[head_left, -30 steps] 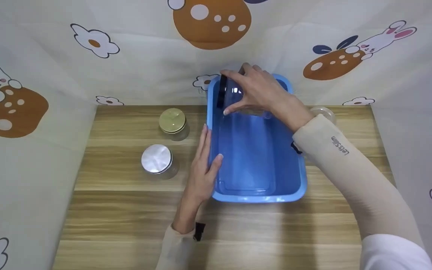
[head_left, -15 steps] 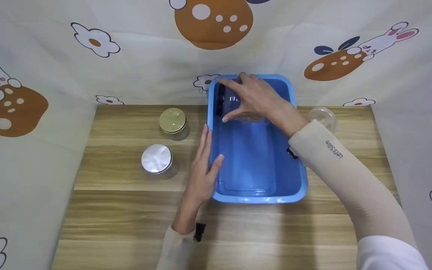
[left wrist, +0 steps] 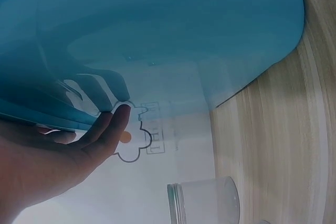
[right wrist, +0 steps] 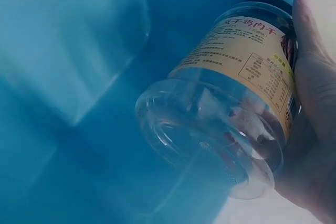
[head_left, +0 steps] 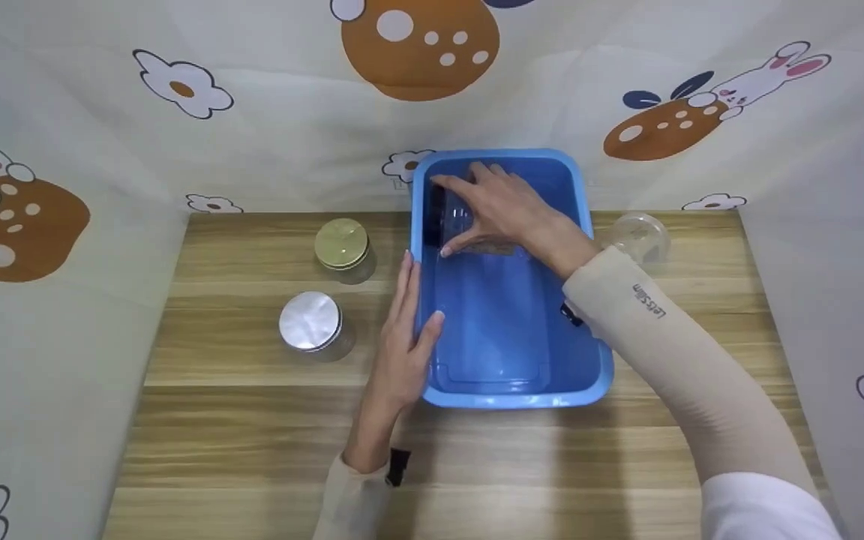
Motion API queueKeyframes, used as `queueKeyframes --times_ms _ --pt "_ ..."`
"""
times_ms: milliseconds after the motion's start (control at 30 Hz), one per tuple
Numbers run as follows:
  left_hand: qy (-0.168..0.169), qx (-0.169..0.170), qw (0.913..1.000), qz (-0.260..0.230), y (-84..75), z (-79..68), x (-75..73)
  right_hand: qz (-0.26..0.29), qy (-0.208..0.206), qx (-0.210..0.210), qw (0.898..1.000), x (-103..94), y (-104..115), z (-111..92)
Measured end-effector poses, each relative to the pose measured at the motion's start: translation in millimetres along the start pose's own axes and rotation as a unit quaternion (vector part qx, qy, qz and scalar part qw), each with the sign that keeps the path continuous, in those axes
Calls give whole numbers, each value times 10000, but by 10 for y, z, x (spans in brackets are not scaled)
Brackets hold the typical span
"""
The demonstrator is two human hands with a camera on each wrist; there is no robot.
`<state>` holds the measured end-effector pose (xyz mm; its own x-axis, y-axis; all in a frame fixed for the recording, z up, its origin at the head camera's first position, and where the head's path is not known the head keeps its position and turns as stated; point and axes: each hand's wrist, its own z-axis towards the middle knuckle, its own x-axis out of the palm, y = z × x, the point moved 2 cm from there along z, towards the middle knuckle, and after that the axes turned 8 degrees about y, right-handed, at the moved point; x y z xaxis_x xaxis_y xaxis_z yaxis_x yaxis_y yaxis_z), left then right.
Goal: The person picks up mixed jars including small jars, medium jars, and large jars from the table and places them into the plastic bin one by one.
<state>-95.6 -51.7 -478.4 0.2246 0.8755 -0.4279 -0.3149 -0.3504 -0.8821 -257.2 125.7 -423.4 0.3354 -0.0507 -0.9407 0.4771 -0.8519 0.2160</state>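
A clear plastic jar with a printed label and a black lid lies on its side inside the blue tub, near its far end. Around its body curls my right hand, thumb toward the near side; the lid points left. In the right wrist view the jar's clear base faces the camera. My left hand rests along the tub's left rim, fingers straight outside the wall and thumb over the edge. In the left wrist view its fingers touch the tub's outer side.
Left of the tub stand a gold-lidded jar and a silver-lidded jar. Another clear container stands to the right, partly behind the right forearm. A patterned cloth hangs behind the wooden table.
The right hand has lowered the jar further into the tub and come slightly nearer. More of the clear container on the right shows. The left hand has stayed on the rim.
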Motion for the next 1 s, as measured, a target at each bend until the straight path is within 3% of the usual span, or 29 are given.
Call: queueKeyframes --times_ms 300,600,833,1000 --pt "97 -83 9999 -16 -22 -20 23 45 291 88 9995 204 -57 9" --pt "39 90 10000 7 -39 7 12 197 458 134 9987 218 -157 70" --pt "-17 188 9998 35 -13 9 0 426 867 173 9952 317 -238 140" --pt "-19 191 9998 27 5 12 4 358 840 114 9958 368 -249 165"
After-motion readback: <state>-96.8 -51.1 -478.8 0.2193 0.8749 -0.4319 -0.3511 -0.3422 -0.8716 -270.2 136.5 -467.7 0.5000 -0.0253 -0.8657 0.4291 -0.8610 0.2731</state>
